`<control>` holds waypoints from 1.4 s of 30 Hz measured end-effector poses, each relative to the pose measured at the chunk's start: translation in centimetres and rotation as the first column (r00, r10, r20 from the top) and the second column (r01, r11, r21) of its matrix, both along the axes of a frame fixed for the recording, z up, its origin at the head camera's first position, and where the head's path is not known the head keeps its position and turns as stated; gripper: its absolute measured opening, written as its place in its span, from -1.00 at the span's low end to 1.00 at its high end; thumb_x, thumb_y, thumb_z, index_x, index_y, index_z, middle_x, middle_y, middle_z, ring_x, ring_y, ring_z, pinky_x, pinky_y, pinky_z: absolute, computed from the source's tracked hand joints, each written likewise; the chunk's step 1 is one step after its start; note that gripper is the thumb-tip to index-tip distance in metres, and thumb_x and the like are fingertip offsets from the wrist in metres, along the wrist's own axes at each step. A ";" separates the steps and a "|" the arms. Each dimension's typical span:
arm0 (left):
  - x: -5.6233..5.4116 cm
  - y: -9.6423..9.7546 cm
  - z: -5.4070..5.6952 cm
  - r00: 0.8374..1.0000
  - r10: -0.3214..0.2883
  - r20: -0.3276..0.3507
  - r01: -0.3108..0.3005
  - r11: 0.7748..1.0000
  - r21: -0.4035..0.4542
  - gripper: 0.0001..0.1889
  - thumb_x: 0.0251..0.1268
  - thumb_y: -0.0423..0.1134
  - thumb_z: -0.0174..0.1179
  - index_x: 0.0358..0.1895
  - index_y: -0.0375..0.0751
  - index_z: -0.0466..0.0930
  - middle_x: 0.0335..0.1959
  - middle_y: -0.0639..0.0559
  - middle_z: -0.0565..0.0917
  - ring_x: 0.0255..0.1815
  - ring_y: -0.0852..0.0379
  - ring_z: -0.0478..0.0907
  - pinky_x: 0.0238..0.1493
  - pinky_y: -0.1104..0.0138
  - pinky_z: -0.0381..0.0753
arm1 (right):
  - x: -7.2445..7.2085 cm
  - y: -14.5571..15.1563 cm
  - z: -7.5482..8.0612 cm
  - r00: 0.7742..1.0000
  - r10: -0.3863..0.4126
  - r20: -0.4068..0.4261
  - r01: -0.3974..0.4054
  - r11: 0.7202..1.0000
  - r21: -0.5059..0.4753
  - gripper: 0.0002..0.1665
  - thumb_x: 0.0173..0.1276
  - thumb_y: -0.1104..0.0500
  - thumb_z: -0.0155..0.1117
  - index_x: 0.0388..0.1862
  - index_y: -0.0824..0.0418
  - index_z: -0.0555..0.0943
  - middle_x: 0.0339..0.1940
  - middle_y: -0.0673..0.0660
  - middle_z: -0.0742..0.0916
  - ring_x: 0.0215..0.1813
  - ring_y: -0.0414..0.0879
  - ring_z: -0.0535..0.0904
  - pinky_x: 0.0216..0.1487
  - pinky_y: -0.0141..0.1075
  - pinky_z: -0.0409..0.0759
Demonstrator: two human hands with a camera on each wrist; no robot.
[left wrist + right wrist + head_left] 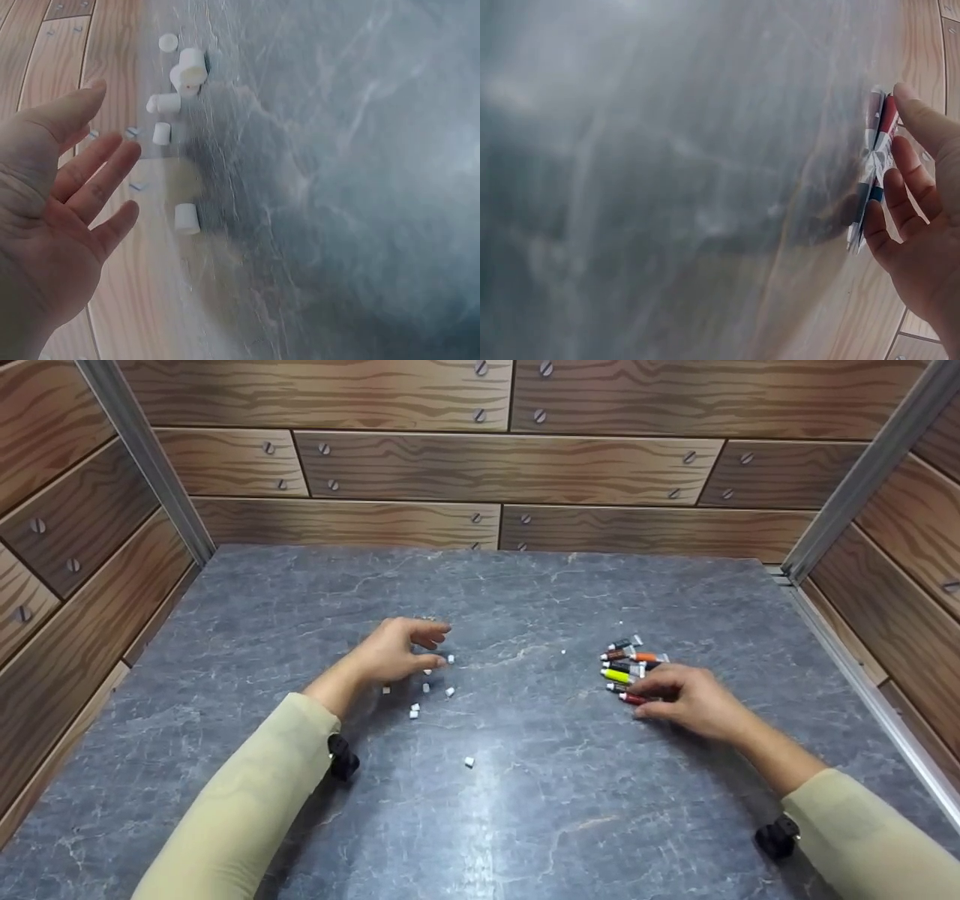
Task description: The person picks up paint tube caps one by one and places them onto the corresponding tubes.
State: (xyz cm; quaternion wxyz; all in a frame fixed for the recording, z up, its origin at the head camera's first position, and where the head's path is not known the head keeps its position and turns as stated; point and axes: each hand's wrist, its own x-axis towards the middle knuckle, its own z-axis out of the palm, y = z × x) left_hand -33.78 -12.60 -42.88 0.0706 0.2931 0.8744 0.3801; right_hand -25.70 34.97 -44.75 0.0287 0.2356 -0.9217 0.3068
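Left hand (392,649) loose, right hand (694,701) at tubes (616,676) — grip unclear — roomy tabletop (525,780), edges (480,552) distant

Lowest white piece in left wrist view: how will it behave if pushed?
Probably light: the white piece looks small compared with the left hand. May roll, since its sides look rounded. Perhaps slippery; its surface looks smooth.

The head camera looks forward and down over the grey marbled tabletop (540,825), farthest of the three, with the wood-plank back wall (510,466) across the top of its frame. The left wrist camera faces, close up, along the left hand (60,244) at its frame's left edge; the right wrist camera (equally near) has the right hand (928,244) at the right edge. Head and left wrist share white caps (193,66); head and right wrist, paint tubes (886,116)
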 end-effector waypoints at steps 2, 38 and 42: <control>-0.3 0.1 -0.1 1.000 -0.017 0.009 0.017 1.000 0.006 -0.42 0.39 -0.31 0.43 0.43 -0.37 0.54 0.25 -0.28 0.70 0.24 -0.16 0.68 0.32 -0.01 0.58 | 0.0 0.1 -0.1 1.000 -0.003 0.004 0.003 1.000 -0.005 -0.67 0.21 0.12 0.69 -0.03 0.04 0.86 -0.05 -0.03 0.83 0.05 -0.06 0.70 0.14 -0.42 0.52; -2.1 1.7 -1.4 0.961 -0.196 -0.197 0.165 0.973 -0.164 -0.75 0.39 -0.52 0.24 0.00 -0.27 0.83 -0.02 -0.20 0.74 0.06 -0.17 0.66 0.18 -0.02 0.60 | -0.3 -0.2 -0.4 1.000 0.007 0.004 -0.007 1.000 -0.006 -0.76 0.29 0.30 0.57 -0.08 0.09 0.86 -0.11 -0.05 0.84 -0.04 -0.19 0.67 0.02 -0.41 0.56; -1.9 1.7 -1.7 0.957 -0.193 -0.216 0.158 0.973 -0.167 -0.80 0.40 -0.48 0.29 -0.03 -0.28 0.83 -0.05 -0.19 0.74 0.06 -0.18 0.67 0.19 -0.02 0.60 | -0.1 -0.3 -0.4 1.000 -0.001 0.028 0.001 1.000 0.012 -0.76 0.31 0.28 0.56 -0.07 0.07 0.85 -0.10 -0.06 0.84 0.00 -0.10 0.69 0.09 -0.31 0.59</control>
